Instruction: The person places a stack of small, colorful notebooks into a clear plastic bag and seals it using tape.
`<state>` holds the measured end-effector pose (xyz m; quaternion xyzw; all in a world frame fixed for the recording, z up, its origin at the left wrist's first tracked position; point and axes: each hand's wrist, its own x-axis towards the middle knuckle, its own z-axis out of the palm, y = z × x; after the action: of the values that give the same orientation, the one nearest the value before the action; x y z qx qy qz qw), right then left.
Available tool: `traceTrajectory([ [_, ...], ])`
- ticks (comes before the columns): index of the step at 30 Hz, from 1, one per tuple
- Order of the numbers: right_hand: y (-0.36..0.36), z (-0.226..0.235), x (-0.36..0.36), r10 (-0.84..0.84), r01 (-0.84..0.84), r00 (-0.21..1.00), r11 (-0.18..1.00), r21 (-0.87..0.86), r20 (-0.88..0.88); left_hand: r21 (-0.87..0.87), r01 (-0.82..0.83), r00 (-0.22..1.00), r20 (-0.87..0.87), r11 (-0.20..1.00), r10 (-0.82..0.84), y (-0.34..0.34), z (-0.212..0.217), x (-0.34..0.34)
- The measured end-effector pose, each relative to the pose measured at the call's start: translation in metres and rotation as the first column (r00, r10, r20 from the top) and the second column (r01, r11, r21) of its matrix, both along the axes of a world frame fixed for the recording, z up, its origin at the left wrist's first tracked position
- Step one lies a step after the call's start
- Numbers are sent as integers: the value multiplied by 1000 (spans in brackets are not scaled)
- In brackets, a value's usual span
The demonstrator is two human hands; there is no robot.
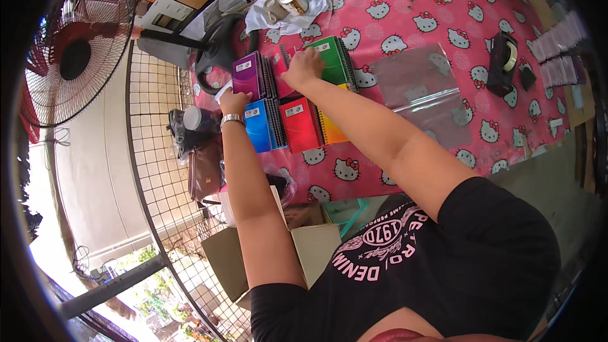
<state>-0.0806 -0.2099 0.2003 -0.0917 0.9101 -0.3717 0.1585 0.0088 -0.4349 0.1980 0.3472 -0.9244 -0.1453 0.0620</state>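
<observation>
My left hand [234, 101], with a metal-band watch at the wrist, is at the near-left corner of the purple spiral notebook [246, 75]. Its fingers are closed around a small white piece [221, 92], perhaps paper. My right hand [303, 69] is over the gap between the purple and green [331, 58] notebooks, its fingers curled at a pink-red notebook [283, 80] that it partly covers; the fingertips are slightly blurred. In the nearer row are a blue notebook [256, 128], a red one [296, 126] and a yellow-orange one [335, 125], partly behind my right forearm.
Clear plastic sheets [418, 82] lie right of the notebooks on the pink tablecloth [405, 22]. Farther right is a black tape dispenser [502, 63]. Cans [292, 2] rest on a plastic bag at the back. A fan [79, 44] and a wire grid [149, 120] flank the left side.
</observation>
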Motion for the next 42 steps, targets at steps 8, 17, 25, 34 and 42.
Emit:
traceTrajectory([
  [8, 94, -36, -31, -100, 104, 994, 983, -150, 30, 603, -54, 934, -253, 796, 254, 3, 33, -14],
  [17, 100, -18, -55, -111, 93, 971, 991, 95, 211, 868, 491, 686, -436, 72, 583, 160, 56, 80],
  [25, 112, 96, 1, 471, -308, 875, 720, -622, 112, 865, 498, 583, -285, -58, 761, 221, 17, 165],
  [34, 148, -11, 17, 522, -481, 844, 839, 253, -125, 943, 324, 630, -272, 72, 727, 255, -23, 204],
  [42, 128, 141, 68, 946, -873, 100, 232, 430, -309, 948, 314, 698, -190, -56, 690, 264, -44, 241],
])
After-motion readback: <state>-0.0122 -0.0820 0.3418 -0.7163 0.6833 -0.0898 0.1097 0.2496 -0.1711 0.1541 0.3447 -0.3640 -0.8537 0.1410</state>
